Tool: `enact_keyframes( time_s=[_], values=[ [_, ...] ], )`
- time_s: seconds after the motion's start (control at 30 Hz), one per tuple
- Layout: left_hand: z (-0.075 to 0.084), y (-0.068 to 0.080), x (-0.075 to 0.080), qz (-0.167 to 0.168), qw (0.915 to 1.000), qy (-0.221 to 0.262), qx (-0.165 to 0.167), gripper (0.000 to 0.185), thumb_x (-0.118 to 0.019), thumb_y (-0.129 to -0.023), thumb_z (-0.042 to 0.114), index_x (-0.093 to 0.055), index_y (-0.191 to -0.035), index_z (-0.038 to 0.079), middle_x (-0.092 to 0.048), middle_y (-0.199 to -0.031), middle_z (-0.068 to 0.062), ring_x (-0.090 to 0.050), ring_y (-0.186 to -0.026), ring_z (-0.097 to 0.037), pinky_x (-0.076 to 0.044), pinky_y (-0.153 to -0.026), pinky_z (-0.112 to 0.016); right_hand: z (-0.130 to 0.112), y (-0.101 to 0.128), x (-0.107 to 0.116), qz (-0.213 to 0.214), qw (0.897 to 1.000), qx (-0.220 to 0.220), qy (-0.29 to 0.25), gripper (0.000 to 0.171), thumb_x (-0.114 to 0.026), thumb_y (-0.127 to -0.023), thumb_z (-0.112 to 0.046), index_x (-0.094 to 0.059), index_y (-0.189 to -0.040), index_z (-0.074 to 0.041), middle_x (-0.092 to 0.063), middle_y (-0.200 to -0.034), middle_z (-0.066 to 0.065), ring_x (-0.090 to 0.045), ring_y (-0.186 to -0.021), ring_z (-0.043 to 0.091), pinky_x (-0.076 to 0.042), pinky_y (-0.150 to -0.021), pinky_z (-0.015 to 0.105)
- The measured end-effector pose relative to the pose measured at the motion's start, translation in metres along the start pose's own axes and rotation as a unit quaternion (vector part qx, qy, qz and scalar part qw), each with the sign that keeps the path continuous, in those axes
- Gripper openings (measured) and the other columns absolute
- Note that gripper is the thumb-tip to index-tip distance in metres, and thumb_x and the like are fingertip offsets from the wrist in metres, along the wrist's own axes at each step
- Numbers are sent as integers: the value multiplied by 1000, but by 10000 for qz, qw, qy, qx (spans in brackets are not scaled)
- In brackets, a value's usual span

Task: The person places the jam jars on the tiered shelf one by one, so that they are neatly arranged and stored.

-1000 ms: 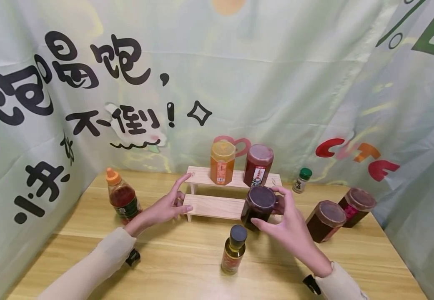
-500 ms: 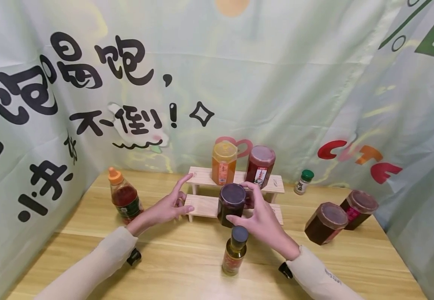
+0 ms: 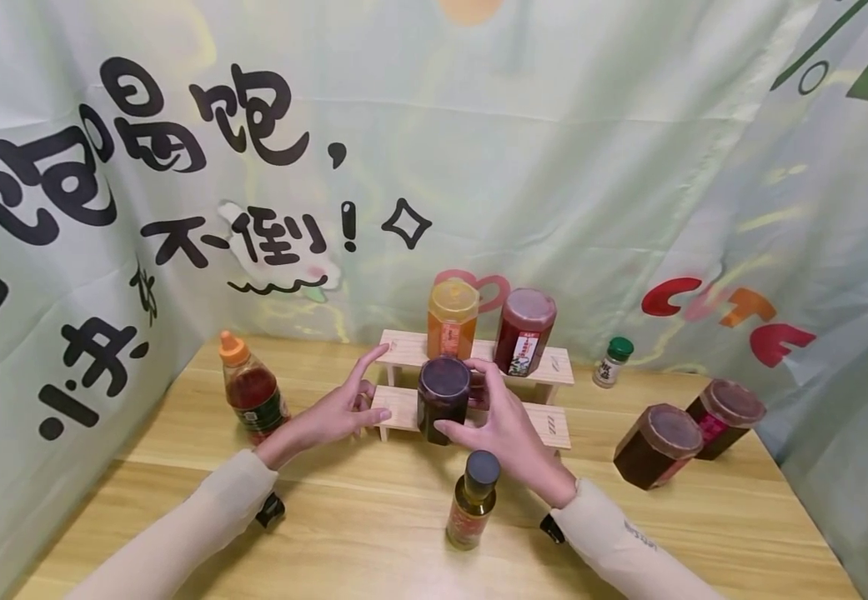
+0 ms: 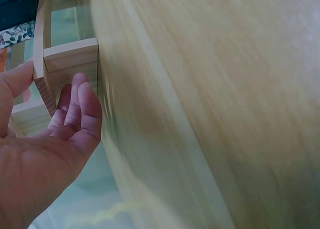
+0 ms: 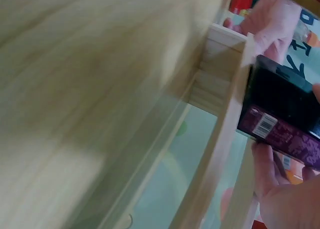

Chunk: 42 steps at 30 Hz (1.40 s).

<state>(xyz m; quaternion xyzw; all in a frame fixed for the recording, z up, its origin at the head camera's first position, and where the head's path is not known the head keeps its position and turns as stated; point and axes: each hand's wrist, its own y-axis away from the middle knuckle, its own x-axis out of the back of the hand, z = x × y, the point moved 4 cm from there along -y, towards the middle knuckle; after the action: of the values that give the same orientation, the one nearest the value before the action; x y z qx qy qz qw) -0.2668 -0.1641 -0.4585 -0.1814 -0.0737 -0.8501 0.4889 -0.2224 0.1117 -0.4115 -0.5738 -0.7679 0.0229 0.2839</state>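
Pale printed cloth (image 3: 554, 183) backs the bench (image 3: 343, 542), and the work looks partway along. An amber jar (image 3: 453, 325) and a red jar (image 3: 526, 333) sit up top on the stepped stand (image 3: 407, 350); the right hand (image 3: 506, 433) grips a dark jar (image 3: 441, 400) at its lower tier (image 3: 546, 419) (fully set down or not, I cannot tell). The left hand (image 3: 334, 414), loose-fingered, touches the stand's left end. Off it: squeeze bottle (image 3: 253, 396), black-capped bottle (image 3: 471, 508), green-capped shaker (image 3: 611, 364), two brown jars (image 3: 654, 450).

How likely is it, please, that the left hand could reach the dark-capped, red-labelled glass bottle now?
Probably yes: the left hand merely seems to touch the pale wooden stepped stand, and only bare tabletop shows between hand and bottle.
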Motion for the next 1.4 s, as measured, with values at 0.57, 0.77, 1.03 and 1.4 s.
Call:
enact_keyframes(
  time_s=[0.57,0.77,1.03,1.4],
  values=[
    [-2,1,1,116,9998,-126,64,102,-76,-106,17,-7,-174,47,-54,-109,-20,-63,-79,-33,-58,-58,-39,14,-8,-14,77,9989,-303,-351,76,-97,-83,-3,-52,-144,-5,-67,-127,13,-69,-115,27,-60,-100,37],
    [0,2,1,130,9999,-92,51,101,-76,-106,16,-7,-175,46,-54,-108,-19,-63,-78,-34,-58,-58,-39,21,-10,-18,137,9977,-513,-429,66,-96,-85,-6,-56,-137,-6,-70,-119,14,-72,-110,29,-61,-98,42],
    [0,2,1,134,9998,-175,5,101,-76,-106,16,-7,-175,43,-53,-105,-18,-63,-76,-35,-57,-57,-40,26,-10,-21,324,9968,-665,-287,63,-97,-84,-9,-59,-134,-7,-73,-117,12,-73,-106,27,-63,-93,41],
    [-1,2,0,127,9997,-183,27,103,-76,-106,16,-6,-175,46,-55,-107,-19,-63,-77,-34,-58,-58,-39,26,-8,-20,212,9961,-799,-303,62,-95,-86,-7,-59,-136,-9,-73,-123,14,-73,-113,28,-62,-96,41]
  ],
)
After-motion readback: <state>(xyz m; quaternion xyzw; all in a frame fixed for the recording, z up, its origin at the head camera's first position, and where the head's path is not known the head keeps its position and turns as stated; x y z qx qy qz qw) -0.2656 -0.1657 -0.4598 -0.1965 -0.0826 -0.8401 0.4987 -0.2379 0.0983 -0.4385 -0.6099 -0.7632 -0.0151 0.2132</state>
